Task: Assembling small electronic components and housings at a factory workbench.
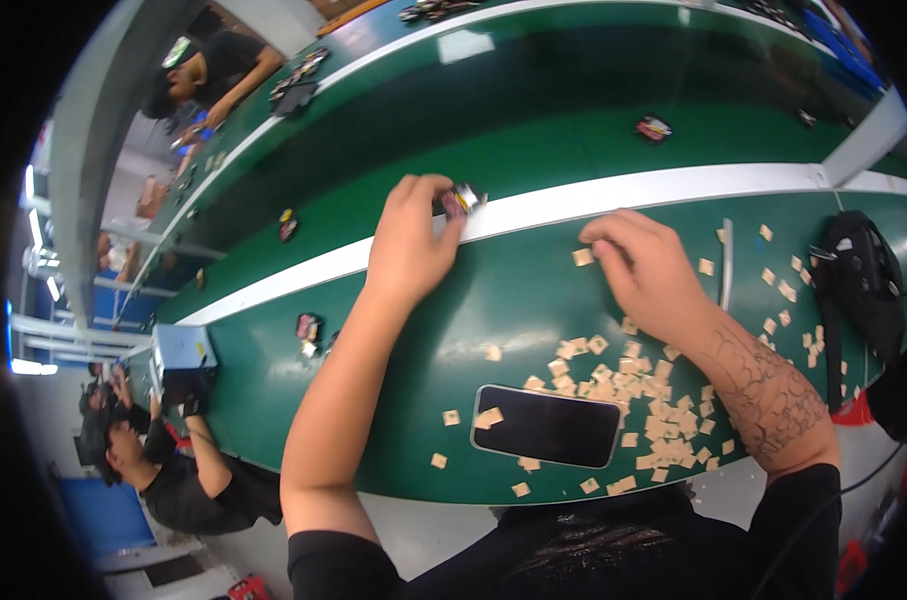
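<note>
Over the white rail, my left hand (411,240) pinches a small dark item with red and white parts (460,201); its exact kind is too small to make out. To the right, my right hand (648,262) holds a small tan square piece (583,257) between thumb and fingers, above the green tabletop (423,340). Many like pieces lie in a loose pile (663,410) below that hand. A phone with a dark screen (548,427) lies at the pile's left, one tan square on top of it.
Beyond the white rail (613,190) runs a green conveyor belt carrying similar dark items (653,128). Another such item (308,330) sits left of my left forearm. At the right are a black bag (858,270) and a thin pale strip (727,265). Other people work at the left.
</note>
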`<state>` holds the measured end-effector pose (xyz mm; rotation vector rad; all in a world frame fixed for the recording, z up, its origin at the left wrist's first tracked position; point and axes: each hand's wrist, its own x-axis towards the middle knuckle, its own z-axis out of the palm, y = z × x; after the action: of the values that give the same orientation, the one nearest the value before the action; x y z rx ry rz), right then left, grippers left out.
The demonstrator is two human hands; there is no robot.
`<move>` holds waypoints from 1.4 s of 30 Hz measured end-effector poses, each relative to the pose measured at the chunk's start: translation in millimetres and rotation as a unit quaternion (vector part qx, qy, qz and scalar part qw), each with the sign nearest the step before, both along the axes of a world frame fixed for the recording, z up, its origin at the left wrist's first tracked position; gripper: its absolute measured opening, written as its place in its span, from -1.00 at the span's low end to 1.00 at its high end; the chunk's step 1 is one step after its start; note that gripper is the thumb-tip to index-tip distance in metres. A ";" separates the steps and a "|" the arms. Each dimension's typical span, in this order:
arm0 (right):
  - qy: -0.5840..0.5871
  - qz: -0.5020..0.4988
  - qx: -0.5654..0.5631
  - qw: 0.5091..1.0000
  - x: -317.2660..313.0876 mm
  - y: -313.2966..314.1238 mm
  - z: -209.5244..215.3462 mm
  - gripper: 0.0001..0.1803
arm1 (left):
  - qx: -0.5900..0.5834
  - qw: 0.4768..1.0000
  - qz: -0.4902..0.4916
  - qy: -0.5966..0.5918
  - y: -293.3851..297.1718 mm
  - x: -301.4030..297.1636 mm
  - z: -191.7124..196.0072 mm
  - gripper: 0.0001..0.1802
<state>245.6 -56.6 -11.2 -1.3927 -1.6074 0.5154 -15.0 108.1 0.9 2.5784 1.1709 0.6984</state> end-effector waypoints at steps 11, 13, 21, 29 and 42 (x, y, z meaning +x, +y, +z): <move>0.011 0.016 0.010 1.000 -5.4 1.2 1.4 -0.82 | 0.088 0.922 0.318 0.200 131.1 -163.0 -15.8 -0.20; 0.014 0.026 0.014 0.999 -9.8 3.5 3.8 -0.81 | 0.115 0.901 0.365 0.206 145.4 -215.5 -17.2 -0.19; 0.004 0.031 0.034 0.999 -5.1 -0.2 -1.3 -0.78 | 0.009 0.979 0.203 0.015 104.8 -137.5 8.5 -0.30; -0.051 0.108 -0.048 0.992 -8.1 -14.9 24.5 -0.72 | -0.115 0.982 -0.148 -0.006 -89.4 10.5 13.5 -0.12; -0.365 0.121 -0.010 0.923 -38.6 -29.7 42.8 -0.69 | -0.137 0.969 -0.202 -0.021 -108.8 -0.4 18.3 -0.08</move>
<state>207.0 -86.3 31.5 -1.5014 -2.3978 0.1401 -15.4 -0.7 19.3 2.4375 0.6394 0.4591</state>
